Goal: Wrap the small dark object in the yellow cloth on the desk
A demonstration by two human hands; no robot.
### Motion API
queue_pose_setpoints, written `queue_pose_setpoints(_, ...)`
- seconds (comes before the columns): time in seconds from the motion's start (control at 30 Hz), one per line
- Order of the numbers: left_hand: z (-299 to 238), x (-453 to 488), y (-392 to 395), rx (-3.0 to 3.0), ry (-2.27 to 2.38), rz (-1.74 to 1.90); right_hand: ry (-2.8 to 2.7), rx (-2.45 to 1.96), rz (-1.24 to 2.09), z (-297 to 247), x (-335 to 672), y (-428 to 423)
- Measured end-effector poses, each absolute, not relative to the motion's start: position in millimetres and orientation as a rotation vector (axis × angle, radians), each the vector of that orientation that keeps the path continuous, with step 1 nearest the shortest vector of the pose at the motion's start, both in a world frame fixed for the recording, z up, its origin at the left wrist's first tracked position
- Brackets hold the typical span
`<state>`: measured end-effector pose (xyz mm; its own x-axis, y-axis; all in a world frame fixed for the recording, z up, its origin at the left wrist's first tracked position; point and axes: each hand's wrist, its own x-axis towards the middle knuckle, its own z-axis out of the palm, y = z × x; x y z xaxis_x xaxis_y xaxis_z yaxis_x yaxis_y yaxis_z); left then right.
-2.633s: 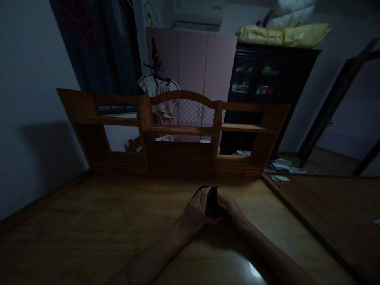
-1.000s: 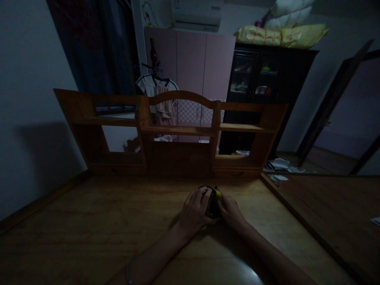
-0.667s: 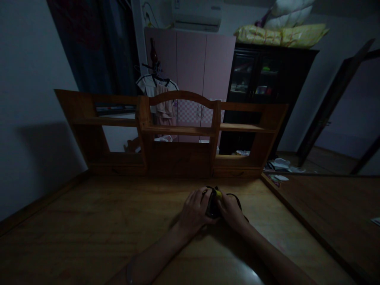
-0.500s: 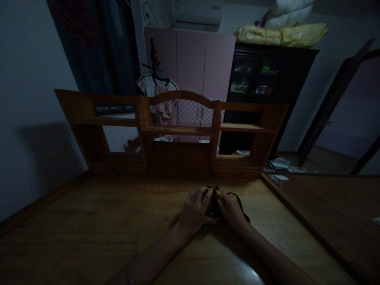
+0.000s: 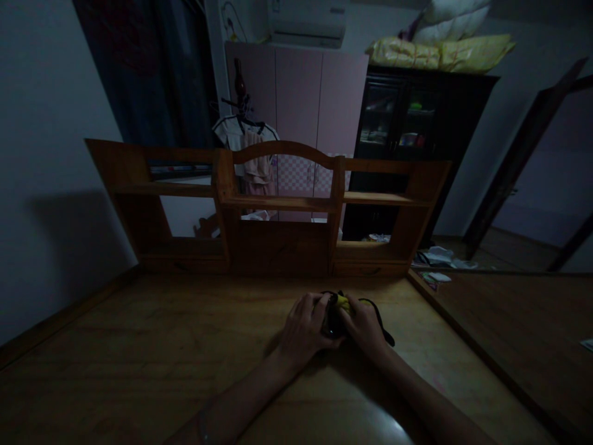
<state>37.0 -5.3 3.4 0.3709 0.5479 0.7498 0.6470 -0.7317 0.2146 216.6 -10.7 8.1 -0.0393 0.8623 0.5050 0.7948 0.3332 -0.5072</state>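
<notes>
Both my hands meet over a small dark object with a yellow part that rests on the wooden desk. My left hand curls round its left side with fingers bent over the top. My right hand grips its right side. A thin black cord or strap loops out from under my right hand onto the desk. The room is dim and most of the object is hidden by my fingers.
A wooden shelf unit stands along the desk's back edge. Behind it are a pink wardrobe, hanging clothes and a dark glass-door cabinet with bedding on top. A second wooden surface lies to the right.
A black cord has come into view to the right of my right hand and reaches further out. Both hands stay on the object, with fingers shifted slightly.
</notes>
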Motion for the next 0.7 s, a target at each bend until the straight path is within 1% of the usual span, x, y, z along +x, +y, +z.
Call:
queue_pose_setpoints(0.3, 2, 34, -2, -2.45, -1.153, -1.464, -1.712, -1.32, 0.342, 21, 209, -20)
queue_pose_setpoints(0.5, 5, 32, -3, -2.444, -1.177, -1.462, -1.701, -1.28, 0.438, 24, 208, -20)
queue_pose_setpoints(0.7, 5, 32, -1, -2.399, -1.178, -1.503, -1.676, -1.195, 0.696, 20, 209, -17)
